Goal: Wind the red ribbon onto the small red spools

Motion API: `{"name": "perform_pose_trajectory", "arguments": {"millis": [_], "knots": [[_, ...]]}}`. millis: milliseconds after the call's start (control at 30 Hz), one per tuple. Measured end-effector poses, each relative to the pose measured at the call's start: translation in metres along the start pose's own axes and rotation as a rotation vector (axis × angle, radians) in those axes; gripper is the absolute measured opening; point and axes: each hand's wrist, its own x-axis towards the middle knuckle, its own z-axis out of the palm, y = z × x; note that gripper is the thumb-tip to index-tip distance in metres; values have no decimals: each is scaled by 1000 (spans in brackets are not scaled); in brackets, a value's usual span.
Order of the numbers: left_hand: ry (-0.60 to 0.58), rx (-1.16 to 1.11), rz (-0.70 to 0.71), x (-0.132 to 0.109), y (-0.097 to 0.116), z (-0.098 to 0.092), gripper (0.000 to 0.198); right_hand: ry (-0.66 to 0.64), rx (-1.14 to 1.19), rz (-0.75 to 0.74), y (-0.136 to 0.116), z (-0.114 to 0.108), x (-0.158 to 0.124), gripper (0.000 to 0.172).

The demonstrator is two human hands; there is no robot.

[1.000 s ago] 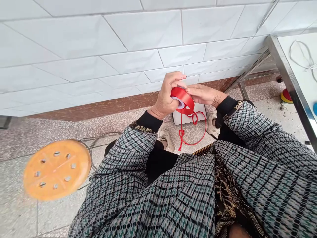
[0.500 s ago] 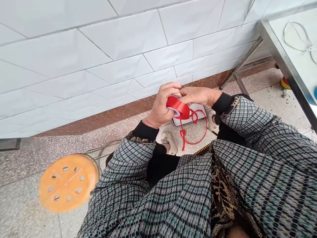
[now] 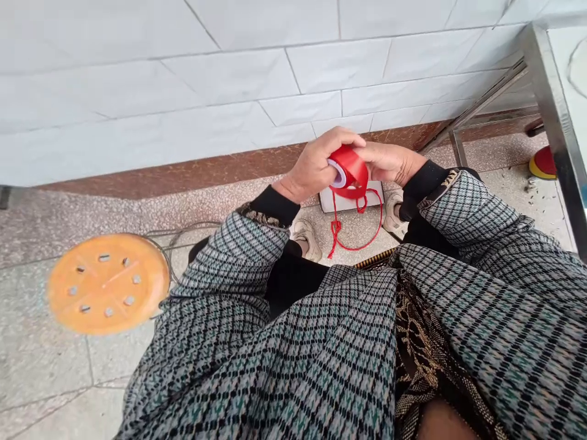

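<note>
A roll of shiny red ribbon (image 3: pixel 352 166) on a white core is gripped in my left hand (image 3: pixel 318 160), whose fingers curl over its top. My right hand (image 3: pixel 393 161) meets it from the right side, closed on the ribbon, with its fingertips partly hidden behind the roll. A loose loop of ribbon bulges out below the hands. Under them hangs or lies a thin red cord (image 3: pixel 369 243) with knots in it; its upper ends go out of sight behind the roll.
A white box (image 3: pixel 328 200) lies on the floor between my shoes. To the left is an orange round disc with holes (image 3: pixel 107 284), with grey cable (image 3: pixel 183 231) beside it. A metal-framed table (image 3: pixel 550 104) stands at right, a red-and-yellow object (image 3: pixel 544 162) beneath it. The tiled wall (image 3: pixel 238 70) is ahead.
My left hand has turned the roll so its white core faces more toward me, and a ribbon loop now bulges below. The camera view has shifted, moving the disc up and left.
</note>
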Motion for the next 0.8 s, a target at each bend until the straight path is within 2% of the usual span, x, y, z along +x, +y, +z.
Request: {"name": "perform_pose_trajectory", "arguments": {"millis": [100, 200, 267, 333, 500, 567, 700, 800], "knots": [[-51, 16, -43, 5, -5, -4, 28, 58, -16, -10, -4, 1, -2, 37], [-44, 48, -85, 9, -13, -3, 35, 113, -6, -2, -6, 2, -4, 48], [-25, 75, -65, 10, -17, -1, 35, 143, 6, 4, -8, 3, -6, 51], [-28, 106, -30, 11, -19, 3, 34, 164, 7, 2, -9, 4, -7, 47], [-99, 123, -84, 12, -13, 4, 31, 123, -16, -11, -10, 6, -6, 46], [-136, 85, -115, 13, -7, -1, 31, 119, -44, -42, -9, 4, -5, 45], [-270, -100, -103, 17, 0, -22, 45, 63, -96, -36, -11, -1, -5, 45], [-289, -126, -107, 20, 1, -37, 36, 39, -112, 7, -14, -2, -8, 42]]}}
